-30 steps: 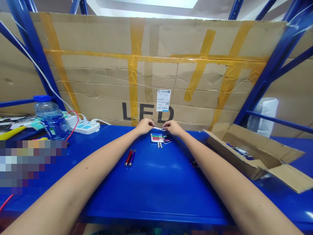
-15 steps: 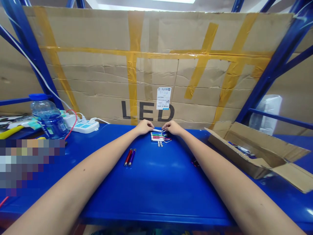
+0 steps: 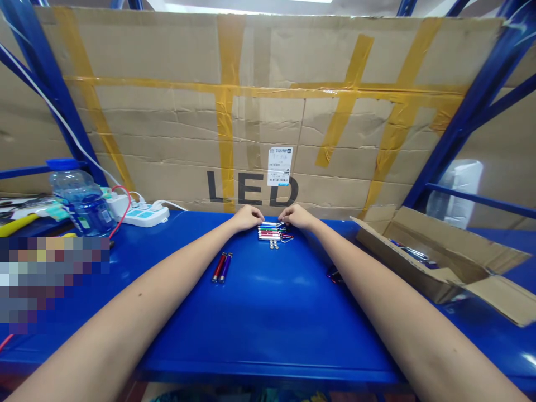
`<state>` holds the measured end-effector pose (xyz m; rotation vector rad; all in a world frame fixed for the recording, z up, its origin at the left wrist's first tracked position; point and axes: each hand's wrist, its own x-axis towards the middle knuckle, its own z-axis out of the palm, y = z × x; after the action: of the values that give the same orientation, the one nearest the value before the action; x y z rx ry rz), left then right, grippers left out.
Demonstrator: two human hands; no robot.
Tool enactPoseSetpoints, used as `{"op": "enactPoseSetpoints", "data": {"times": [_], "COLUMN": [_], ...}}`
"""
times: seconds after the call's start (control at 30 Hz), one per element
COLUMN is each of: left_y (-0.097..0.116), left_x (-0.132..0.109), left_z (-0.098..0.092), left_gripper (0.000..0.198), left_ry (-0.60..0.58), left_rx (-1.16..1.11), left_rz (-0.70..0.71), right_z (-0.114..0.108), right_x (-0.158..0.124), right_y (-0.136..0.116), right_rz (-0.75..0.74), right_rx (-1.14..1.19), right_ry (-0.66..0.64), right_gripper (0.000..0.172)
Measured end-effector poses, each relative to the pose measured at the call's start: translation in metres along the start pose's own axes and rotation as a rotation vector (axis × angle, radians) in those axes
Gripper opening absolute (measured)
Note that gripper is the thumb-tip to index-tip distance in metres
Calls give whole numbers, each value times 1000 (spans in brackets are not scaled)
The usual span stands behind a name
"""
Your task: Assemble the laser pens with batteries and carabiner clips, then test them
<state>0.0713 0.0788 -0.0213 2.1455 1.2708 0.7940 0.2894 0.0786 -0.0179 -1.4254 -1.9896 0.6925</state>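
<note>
Several slim metal tubes (image 3: 269,233) in silver, red, green and blue lie stacked side by side in a row, with small clips at their right ends. They look like keychain penlights. At the far side of the row is a silver penlight (image 3: 269,223). My left hand (image 3: 248,218) pinches its left end, and my right hand (image 3: 297,216) has its fingers closed at the clip end. Small round silver button cells (image 3: 273,244) sit just in front of the row. Nearer me, left of centre, lie a red tube (image 3: 219,267) and a purple tube (image 3: 226,267).
On the right stands an open cardboard box (image 3: 439,279) with metal items inside. A dark small object (image 3: 334,274) is partly behind my right forearm. At left are a water bottle (image 3: 81,201) and a power strip (image 3: 146,214). A large carton (image 3: 176,139) backs the blue table (image 3: 268,324).
The silver penlight has come slightly closer to the row, with both hands still at its ends. The view has shifted a little; the other things stay in place.
</note>
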Motion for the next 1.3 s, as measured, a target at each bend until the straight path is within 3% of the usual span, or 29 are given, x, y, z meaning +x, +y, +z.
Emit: {"op": "enactPoseSetpoints", "data": {"times": [0.37, 1.0, 1.1, 1.2, 1.3], "left_y": [1, -1, -2, -2, 1], "left_x": [0, -2, -3, -14, -39], "left_z": [1, 0, -3, -15, -37], "left_gripper": [16, 16, 17, 19, 18], "left_ry": [-21, 37, 56, 71, 29], "left_rx": [7, -3, -12, 59, 214], "left_rz": [-6, -47, -56, -57, 18], "right_z": [2, 8, 7, 4, 6], "right_x": [4, 0, 0, -9, -36], "right_y": [6, -1, -1, -11, -40], "right_rz": [-81, -83, -64, -66, -221], "right_rx": [-211, -272, -288, -330, -354], "right_ry": [-75, -70, -33, 85, 229], "right_gripper": [25, 34, 35, 33, 28]}}
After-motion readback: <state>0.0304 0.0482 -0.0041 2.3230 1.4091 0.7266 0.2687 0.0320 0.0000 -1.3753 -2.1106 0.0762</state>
